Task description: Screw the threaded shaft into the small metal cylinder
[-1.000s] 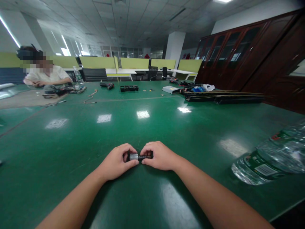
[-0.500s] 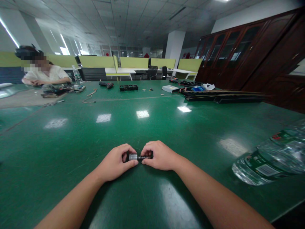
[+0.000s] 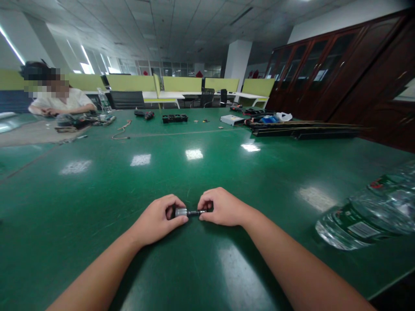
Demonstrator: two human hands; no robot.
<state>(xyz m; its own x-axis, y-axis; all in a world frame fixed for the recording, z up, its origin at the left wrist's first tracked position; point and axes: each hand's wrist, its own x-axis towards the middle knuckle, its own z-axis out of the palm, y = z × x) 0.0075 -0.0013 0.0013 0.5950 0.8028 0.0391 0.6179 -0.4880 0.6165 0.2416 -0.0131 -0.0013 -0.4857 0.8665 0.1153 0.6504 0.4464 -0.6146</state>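
My left hand is closed, thumb and fingers round a short silver metal cylinder just above or on the green tabletop. A thin dark rod sticks out of the cylinder to the right, lying level. At the rod's far end my right hand is closed in a pinch on a dark, ridged, spring-like piece. Fingertips hide part of that piece, so whether it still surrounds the rod is hard to tell. A short stretch of rod shows between the two hands.
Large clear plastic water bottles lie to the right on the green table. Farther back are a power drill, a black block-like part, a cord, a silver box and long black strips. A person sits at the far left.
My right hand has moved a little to the right and away from the left, taking the ridged piece along. More of the smoother rod shows by the cylinder. My left hand has stayed put.
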